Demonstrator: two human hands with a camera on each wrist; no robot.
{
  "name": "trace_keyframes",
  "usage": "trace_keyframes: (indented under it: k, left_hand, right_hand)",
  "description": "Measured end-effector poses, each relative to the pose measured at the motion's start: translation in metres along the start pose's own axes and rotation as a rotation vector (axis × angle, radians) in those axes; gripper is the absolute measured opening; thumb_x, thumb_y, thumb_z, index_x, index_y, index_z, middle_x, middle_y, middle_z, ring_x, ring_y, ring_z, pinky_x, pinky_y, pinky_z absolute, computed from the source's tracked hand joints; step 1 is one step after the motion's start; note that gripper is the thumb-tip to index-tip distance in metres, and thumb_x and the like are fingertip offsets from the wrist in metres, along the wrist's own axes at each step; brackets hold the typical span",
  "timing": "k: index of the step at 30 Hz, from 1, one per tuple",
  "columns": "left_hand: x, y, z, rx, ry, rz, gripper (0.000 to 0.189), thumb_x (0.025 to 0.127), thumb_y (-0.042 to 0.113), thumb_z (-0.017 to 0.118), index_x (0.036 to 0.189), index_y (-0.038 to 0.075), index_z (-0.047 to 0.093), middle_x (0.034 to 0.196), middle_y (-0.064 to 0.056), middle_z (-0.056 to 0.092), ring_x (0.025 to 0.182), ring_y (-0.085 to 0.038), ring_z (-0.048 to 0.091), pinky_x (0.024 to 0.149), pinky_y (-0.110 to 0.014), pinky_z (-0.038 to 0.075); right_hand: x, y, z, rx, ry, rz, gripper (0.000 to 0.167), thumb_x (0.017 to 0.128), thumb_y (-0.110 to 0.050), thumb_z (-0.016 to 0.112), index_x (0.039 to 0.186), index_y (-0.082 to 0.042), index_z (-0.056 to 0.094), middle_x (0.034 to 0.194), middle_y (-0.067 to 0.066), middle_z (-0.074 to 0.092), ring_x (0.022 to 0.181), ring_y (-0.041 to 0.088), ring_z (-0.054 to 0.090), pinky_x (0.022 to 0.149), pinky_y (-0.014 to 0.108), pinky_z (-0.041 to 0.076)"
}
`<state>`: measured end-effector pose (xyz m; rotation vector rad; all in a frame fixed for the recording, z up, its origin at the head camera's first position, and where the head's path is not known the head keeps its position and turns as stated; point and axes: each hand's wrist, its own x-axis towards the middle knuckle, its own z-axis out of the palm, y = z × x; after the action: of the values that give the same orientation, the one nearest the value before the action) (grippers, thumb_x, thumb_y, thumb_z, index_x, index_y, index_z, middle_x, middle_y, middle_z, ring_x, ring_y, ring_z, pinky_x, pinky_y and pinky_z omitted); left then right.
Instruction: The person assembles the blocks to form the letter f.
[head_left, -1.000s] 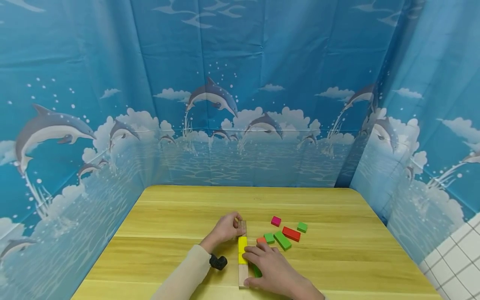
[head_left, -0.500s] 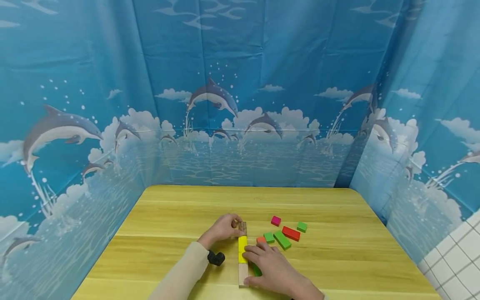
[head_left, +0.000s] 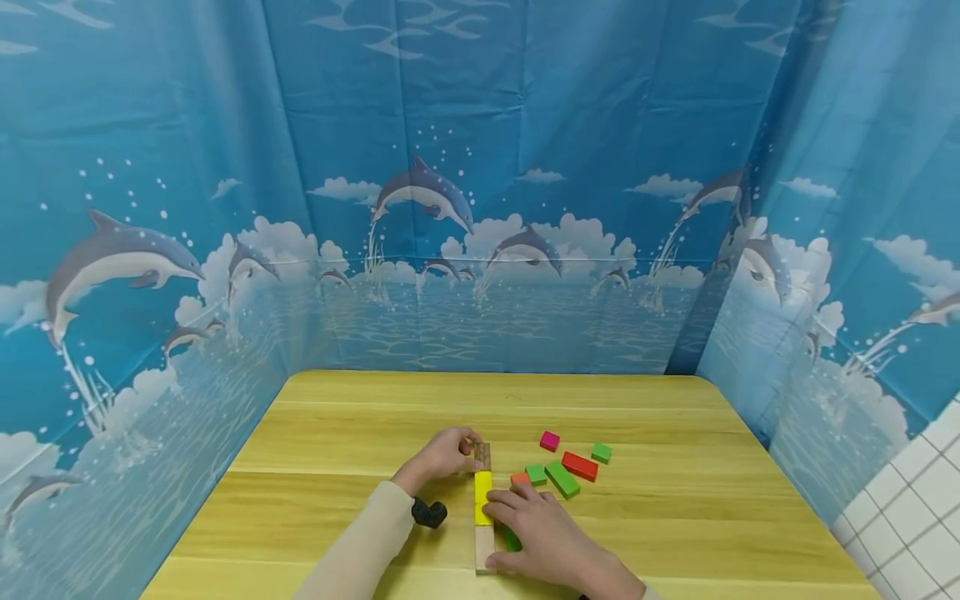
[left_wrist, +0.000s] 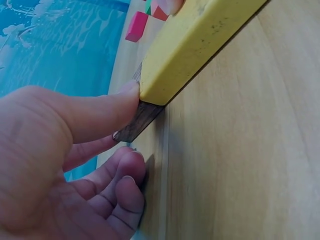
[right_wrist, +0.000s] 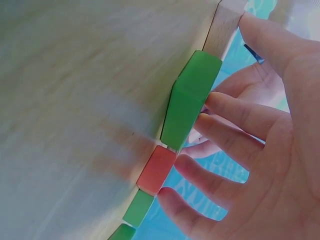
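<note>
A straight row of blocks runs away from me: a pale wooden block point(head_left: 484, 550) nearest, a yellow section point(head_left: 483, 485) in the middle, a dark brown wooden block point(head_left: 482, 454) at the far end. My left hand point(head_left: 446, 454) pinches the dark block between thumb and index finger; in the left wrist view its other fingers point(left_wrist: 131, 192) curl beside it. My right hand point(head_left: 546, 533) lies along the row's right side, fingers spread, fingertips at the yellow section and thumb at the pale block's near end. Partly hidden under that hand is a green block point(right_wrist: 192, 95).
Right of the row lie an orange block point(head_left: 520, 479), a small green block point(head_left: 536, 475), a longer green block point(head_left: 562, 479), a red block point(head_left: 581, 467), a magenta block point(head_left: 550, 441) and another green block point(head_left: 602, 452). A dolphin-print curtain point(head_left: 480, 333) surrounds the wooden table point(head_left: 360, 417).
My left wrist and forearm have shifted slightly left and away from me, thumb and index finger still at the dark block. The right hand and the loose blocks keep their places.
</note>
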<state>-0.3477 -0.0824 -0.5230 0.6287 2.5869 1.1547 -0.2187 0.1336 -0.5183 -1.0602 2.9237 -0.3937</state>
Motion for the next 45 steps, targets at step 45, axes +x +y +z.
trace_keyframes:
  k: [45]
  left_hand:
    - [-0.024,0.033,0.017,0.087,0.065,0.206,0.031,0.092,0.020,0.077,0.120,0.010,0.071,0.108,-0.010,0.059,0.088,-0.020,0.058,0.075,-0.031,0.051]
  right_hand:
    - [-0.010,0.030,-0.012,0.002,0.212,0.010,0.051,0.091,-0.045,0.074,0.133,-0.017,0.066,0.132,0.003,0.061,0.121,0.025,0.055,0.095,0.051,0.050]
